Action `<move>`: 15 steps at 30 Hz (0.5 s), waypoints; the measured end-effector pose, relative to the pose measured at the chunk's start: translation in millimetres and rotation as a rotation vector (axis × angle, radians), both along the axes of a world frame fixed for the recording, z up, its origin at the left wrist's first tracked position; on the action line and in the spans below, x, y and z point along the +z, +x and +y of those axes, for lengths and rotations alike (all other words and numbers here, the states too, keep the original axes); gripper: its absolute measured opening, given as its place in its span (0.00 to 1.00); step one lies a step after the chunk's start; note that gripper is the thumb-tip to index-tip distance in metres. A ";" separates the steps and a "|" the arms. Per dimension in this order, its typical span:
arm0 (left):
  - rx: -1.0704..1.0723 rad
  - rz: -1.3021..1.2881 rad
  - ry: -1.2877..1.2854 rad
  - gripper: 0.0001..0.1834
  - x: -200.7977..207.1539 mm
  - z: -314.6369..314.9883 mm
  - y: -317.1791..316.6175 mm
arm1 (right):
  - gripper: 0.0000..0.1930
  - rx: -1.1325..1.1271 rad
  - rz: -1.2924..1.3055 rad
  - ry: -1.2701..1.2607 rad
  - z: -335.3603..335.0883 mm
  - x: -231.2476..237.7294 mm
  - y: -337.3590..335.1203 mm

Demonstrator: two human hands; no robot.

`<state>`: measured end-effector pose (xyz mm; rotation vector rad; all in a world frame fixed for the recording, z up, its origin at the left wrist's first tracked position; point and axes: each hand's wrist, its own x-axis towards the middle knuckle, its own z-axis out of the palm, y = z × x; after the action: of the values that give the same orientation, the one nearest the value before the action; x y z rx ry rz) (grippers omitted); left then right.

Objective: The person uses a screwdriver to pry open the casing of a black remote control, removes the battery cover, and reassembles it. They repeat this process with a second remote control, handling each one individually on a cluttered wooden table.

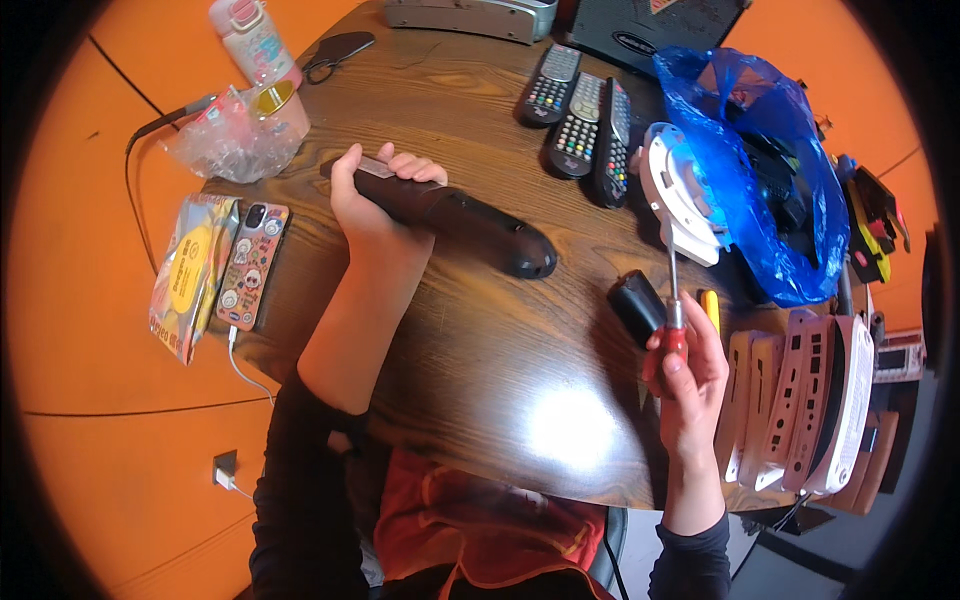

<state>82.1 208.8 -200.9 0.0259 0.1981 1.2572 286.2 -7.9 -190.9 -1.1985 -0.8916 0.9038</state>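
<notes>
My left hand (pixel 385 195) is wrapped round a long black handheld device (pixel 470 228), tilted over the left middle of the table. Its rounded, thicker end points to the right, and a pale label shows near the end in my palm. My right hand (pixel 690 375) grips a screwdriver (pixel 673 318) by its red handle, with the metal shaft pointing away from me. Just left of that handle is a short black cylinder (pixel 637 306), close to my fingers. Past the screwdriver's tip rests a round white device (pixel 682 190).
Three remote controls (pixel 577 128) lie at the back, beside a blue plastic bag (pixel 815 230) of dark items. White router-like boxes (pixel 790 400) stand at the right edge. A phone (pixel 253 265), a packet (pixel 192 275), a crumpled clear bag (pixel 230 145) and a bottle (pixel 255 45) occupy the left.
</notes>
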 end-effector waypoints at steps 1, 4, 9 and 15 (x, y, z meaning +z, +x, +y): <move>-0.025 -0.104 -0.040 0.13 -1.0 2.0 -4.2 | 0.25 -0.020 -0.083 0.006 -1.2 -1.9 0.0; -0.202 -0.237 0.177 0.14 -1.2 3.4 -6.0 | 0.25 -0.008 -0.171 0.072 -5.6 -6.6 -1.4; -0.028 0.232 0.130 0.20 3.5 -5.5 12.9 | 0.20 -0.022 -0.233 0.006 -9.5 -8.6 3.4; -0.131 0.102 0.263 0.27 5.4 -7.9 11.0 | 0.19 -0.068 -0.012 -0.034 -7.5 -6.4 1.3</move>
<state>93.1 200.9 -195.4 0.3255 0.1159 1.1452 287.5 -15.4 -197.3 -1.2574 -0.8429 0.8614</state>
